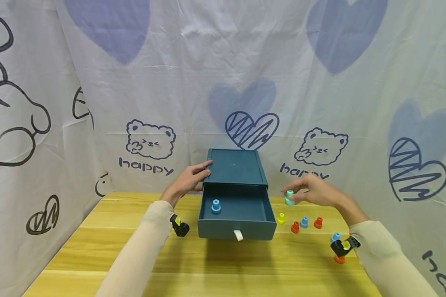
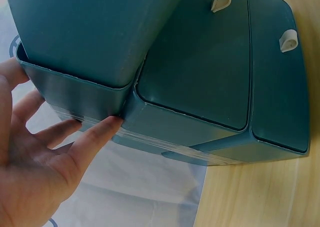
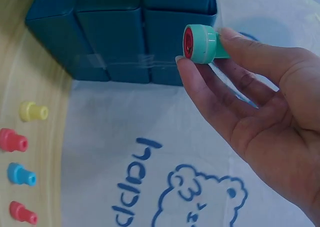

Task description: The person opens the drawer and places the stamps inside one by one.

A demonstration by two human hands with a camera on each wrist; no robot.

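My right hand [image 1: 317,191] pinched a round mint-green plastic stamp [image 1: 289,201], nearly upright, right of the boxy teal plastic drawer [image 1: 219,229]; my left hand [image 1: 187,180] gripped nothing.

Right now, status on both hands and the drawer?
Right hand pinches green stamp. Left hand touches left side of cabinet. Top drawer open, one blue stamp inside. Nothing visible blocks its opening.

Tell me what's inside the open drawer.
One small blue stamp stands upright in the open drawer, left of its middle in the head view. The cabinet top covers the space farther back, so anything there cannot be seen.
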